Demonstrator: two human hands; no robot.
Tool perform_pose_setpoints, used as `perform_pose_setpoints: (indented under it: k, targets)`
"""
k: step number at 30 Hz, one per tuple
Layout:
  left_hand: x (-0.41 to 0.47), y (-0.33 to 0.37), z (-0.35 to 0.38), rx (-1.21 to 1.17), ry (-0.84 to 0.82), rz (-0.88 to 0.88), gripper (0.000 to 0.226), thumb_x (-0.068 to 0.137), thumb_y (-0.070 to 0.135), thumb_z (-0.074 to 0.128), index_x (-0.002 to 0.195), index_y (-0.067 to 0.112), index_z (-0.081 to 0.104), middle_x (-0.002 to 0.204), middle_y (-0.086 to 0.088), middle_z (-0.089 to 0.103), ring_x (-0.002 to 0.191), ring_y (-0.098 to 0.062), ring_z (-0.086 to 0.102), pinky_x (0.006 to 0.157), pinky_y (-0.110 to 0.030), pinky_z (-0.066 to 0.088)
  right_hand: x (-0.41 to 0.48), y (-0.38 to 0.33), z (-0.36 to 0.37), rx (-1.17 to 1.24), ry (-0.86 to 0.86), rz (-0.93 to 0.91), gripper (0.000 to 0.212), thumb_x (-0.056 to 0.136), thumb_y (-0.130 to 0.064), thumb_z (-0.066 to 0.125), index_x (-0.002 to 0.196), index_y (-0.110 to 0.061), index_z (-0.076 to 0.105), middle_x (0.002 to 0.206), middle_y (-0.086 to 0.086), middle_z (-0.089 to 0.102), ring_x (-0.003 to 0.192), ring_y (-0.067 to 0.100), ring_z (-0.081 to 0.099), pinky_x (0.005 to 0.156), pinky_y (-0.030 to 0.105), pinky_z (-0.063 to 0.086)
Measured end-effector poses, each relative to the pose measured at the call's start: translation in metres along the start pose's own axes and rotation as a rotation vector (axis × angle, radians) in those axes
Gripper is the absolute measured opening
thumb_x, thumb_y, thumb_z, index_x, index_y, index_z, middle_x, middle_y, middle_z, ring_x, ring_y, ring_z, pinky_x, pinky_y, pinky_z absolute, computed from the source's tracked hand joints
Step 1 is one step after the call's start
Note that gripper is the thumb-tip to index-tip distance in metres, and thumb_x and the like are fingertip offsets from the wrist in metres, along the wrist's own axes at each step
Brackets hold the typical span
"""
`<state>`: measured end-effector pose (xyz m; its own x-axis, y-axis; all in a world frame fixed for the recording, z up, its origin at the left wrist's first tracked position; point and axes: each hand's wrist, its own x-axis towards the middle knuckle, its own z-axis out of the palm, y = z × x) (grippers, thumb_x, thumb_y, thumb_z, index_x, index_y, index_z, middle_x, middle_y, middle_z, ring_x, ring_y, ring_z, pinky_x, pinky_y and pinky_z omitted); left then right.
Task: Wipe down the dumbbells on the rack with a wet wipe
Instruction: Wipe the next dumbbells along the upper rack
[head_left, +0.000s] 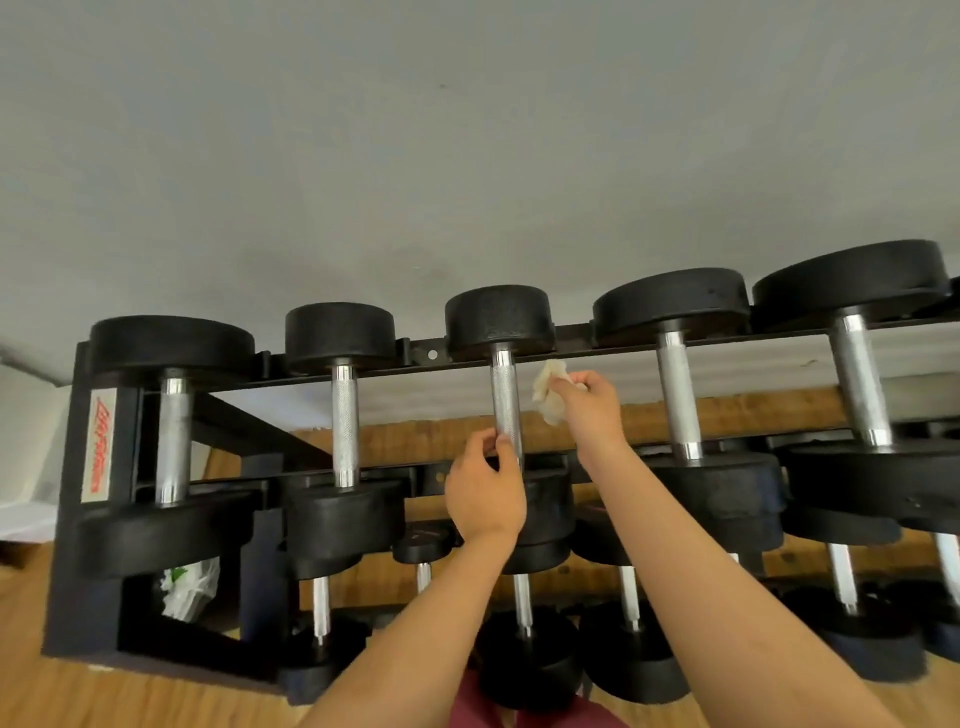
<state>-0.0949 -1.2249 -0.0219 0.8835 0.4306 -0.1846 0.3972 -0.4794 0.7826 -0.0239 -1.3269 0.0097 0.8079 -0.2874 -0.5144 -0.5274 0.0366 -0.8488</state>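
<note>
Dumbbell (506, 400) on the rack's (93, 545) top row — left hand (485, 493) pinches its handle, right hand (589, 408) clutches a crumpled wipe (549, 391), seemingly just beside it.

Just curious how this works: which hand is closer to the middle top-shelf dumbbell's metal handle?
Left. The left hand pinches the handle near its lower end; the right hand holds the wet wipe just right of the handle, not touching it.
</note>
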Motion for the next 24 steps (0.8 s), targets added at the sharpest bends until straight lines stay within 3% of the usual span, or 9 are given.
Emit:
perform_pose_setpoints:
  k: [3,5,8,11,16,20,24]
  targets:
    - [0.001,-0.001,0.0,0.011,0.0,0.025,0.023,0.098,0.035,0.049,0.113,0.025,0.064,0.101,0.011,0.067,0.093,-0.009,0.061,0.081,-0.029,0.05,0.011,-0.008,0.018,0.077,-0.06,0.116,0.009,0.095,-0.024,0.06,0.098,-0.017,0.054,0.094,0.0,0.055,0.096,0.018,0.055,0.074,0.026,0.044]
    - [0.002,-0.002,0.001,0.001,0.001,0.025,0.022,0.098,0.035,0.051,0.112,0.025,0.064,0.097,0.016,0.065,0.091,-0.005,0.06,0.078,-0.024,0.047,0.016,-0.008,0.022,0.25,-0.18,0.217,0.013,0.096,-0.028,0.059,0.101,-0.017,0.056,0.098,0.0,0.059,0.098,0.016,0.057,0.093,0.033,0.047]
    - [0.003,-0.004,0.003,-0.013,0.002,0.012,0.018,0.097,0.035,0.053,0.109,0.027,0.064,0.089,0.022,0.061,0.085,0.0,0.058,0.075,-0.02,0.045,0.022,0.003,0.022,0.35,-0.242,0.19,0.02,0.098,-0.026,0.057,0.111,-0.013,0.064,0.113,0.008,0.067,0.111,0.022,0.062,0.104,0.039,0.046]
    - [0.003,-0.005,0.005,-0.019,0.003,0.0,0.015,0.096,0.034,0.053,0.107,0.03,0.063,0.081,0.025,0.058,0.078,0.006,0.056,0.072,-0.019,0.044,0.026,0.008,0.021,0.336,-0.18,0.164,0.024,0.097,-0.023,0.058,0.117,-0.012,0.064,0.114,0.009,0.067,0.108,0.021,0.063,0.103,0.04,0.047]
    - [0.003,-0.005,0.004,-0.009,0.002,-0.015,0.013,0.096,0.032,0.054,0.106,0.032,0.062,0.08,0.029,0.056,0.078,0.014,0.054,0.066,-0.008,0.037,0.033,0.007,0.026,0.465,-0.202,0.155,0.017,0.096,-0.005,0.053,0.105,-0.013,0.065,0.118,0.013,0.066,0.106,0.023,0.065,0.094,0.034,0.053]
    - [0.004,-0.006,0.005,0.002,0.002,-0.02,0.016,0.095,0.033,0.054,0.108,0.03,0.063,0.086,0.023,0.061,0.08,0.01,0.055,0.07,-0.016,0.042,0.03,0.012,0.03,0.336,-0.216,0.148,0.028,0.091,-0.009,0.064,0.117,-0.02,0.061,0.117,0.005,0.065,0.106,0.019,0.064,0.092,0.034,0.053]
    - [0.004,-0.006,0.005,-0.017,0.017,-0.036,0.016,0.095,0.033,0.055,0.107,0.029,0.065,0.088,0.019,0.065,0.083,0.003,0.06,0.074,-0.023,0.049,0.028,0.008,0.038,0.196,-0.212,0.068,0.026,0.093,-0.017,0.063,0.118,-0.02,0.06,0.1,-0.008,0.063,0.089,0.004,0.059,0.068,0.019,0.045]
